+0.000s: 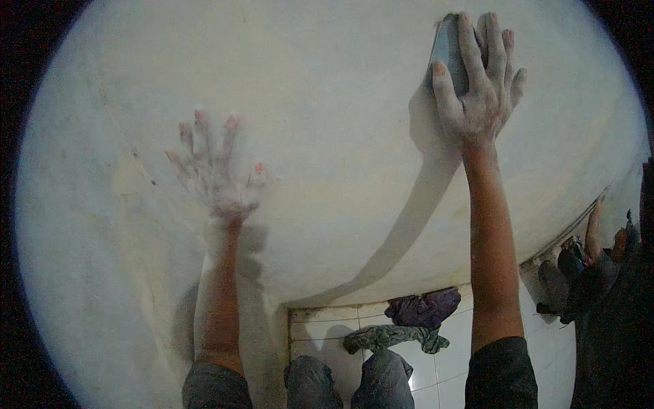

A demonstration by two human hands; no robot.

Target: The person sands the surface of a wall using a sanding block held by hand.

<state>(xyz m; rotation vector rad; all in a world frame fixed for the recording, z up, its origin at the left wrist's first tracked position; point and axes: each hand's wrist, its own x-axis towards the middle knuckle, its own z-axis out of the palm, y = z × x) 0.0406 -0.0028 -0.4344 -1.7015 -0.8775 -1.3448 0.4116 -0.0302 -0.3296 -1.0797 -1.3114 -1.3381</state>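
A pale, patchy plastered wall [327, 153] fills most of the head view. My left hand [217, 166], coated in white dust, rests against it with the fingers spread and nothing held. Higher up at the right, my right hand [480, 82], dusty too, presses a flat grey-blue block or pad [449, 53] to the wall. The thumb lies on the near part of the pad and some fingers lie over its right side. The pad's underside is hidden, so its exact kind cannot be told. The right arm casts a long shadow down the wall.
Below the wall lies a white tiled floor [449, 363]. A dark purple cloth [424, 308] and a green patterned cloth [393, 337] lie on it by the wall's foot, just before my knees [383, 378]. At the far right another person [587, 266] is near the wall with an arm raised.
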